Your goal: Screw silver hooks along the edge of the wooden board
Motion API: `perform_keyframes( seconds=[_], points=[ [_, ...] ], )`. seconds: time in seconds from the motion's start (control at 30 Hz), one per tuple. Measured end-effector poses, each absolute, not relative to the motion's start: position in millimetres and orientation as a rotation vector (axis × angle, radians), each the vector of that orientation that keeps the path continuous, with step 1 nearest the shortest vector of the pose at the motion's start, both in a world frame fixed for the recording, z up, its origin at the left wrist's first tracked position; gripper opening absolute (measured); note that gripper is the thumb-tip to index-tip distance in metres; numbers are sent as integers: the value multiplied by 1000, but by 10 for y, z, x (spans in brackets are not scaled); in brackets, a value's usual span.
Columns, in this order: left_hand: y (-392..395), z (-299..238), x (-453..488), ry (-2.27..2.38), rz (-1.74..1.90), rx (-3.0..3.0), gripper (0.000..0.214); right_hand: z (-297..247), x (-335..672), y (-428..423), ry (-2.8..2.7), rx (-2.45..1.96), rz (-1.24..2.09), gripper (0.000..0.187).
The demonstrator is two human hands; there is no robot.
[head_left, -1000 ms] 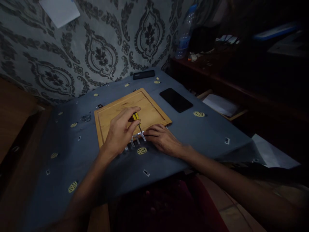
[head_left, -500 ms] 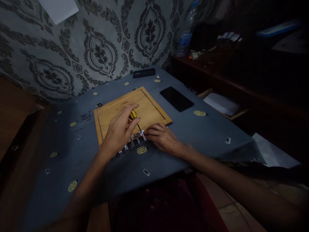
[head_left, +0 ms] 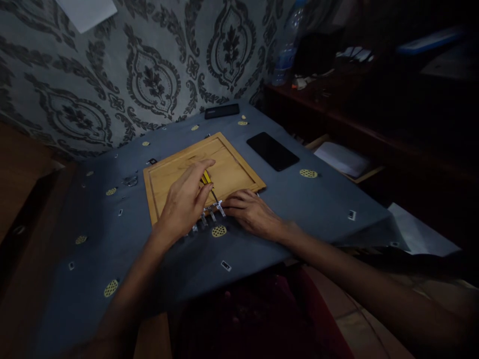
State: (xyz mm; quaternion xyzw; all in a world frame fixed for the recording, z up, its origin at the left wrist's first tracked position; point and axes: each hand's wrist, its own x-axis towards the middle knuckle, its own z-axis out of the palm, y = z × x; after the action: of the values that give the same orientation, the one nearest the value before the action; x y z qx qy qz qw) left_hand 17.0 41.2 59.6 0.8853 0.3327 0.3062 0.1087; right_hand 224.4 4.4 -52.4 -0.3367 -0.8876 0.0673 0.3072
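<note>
My left hand (head_left: 184, 202) is closed around a yellow and black screwdriver (head_left: 206, 177). The screwdriver's thin shaft slants down to a shiny metal hook strip (head_left: 212, 214) at the near edge of a wooden board (head_left: 229, 168) with a raised frame. Several hooks stick out from the strip over the tablecloth; my left hand hides part of its left end. My right hand (head_left: 249, 212) lies at the board's near right corner, its curled fingers pinching the strip's right end. The thumb of that hand is hidden.
A dark phone (head_left: 273, 151) lies right of the board, and another dark phone (head_left: 222, 111) near the wall. Left of the board is a small clear item (head_left: 130, 181). A plastic bottle (head_left: 287, 55) stands on the dark desk (head_left: 359, 119) at right. An open drawer (head_left: 342, 158) juts out below.
The whole view has shifted slightly. Both hands keep nearly the same pose, with the screwdriver tip still at the hook strip.
</note>
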Motion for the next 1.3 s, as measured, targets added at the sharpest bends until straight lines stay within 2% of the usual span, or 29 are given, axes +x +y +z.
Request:
perform_keyframes(
  seconds=[0.77,1.3],
  points=[
    [366,671,169,1043,994,2699,37,-517,2241,42,-2346,-917,177,25],
    [405,584,171,1040,919,2650,35,-521,2241,45,-2358,-918,180,27]
  ],
)
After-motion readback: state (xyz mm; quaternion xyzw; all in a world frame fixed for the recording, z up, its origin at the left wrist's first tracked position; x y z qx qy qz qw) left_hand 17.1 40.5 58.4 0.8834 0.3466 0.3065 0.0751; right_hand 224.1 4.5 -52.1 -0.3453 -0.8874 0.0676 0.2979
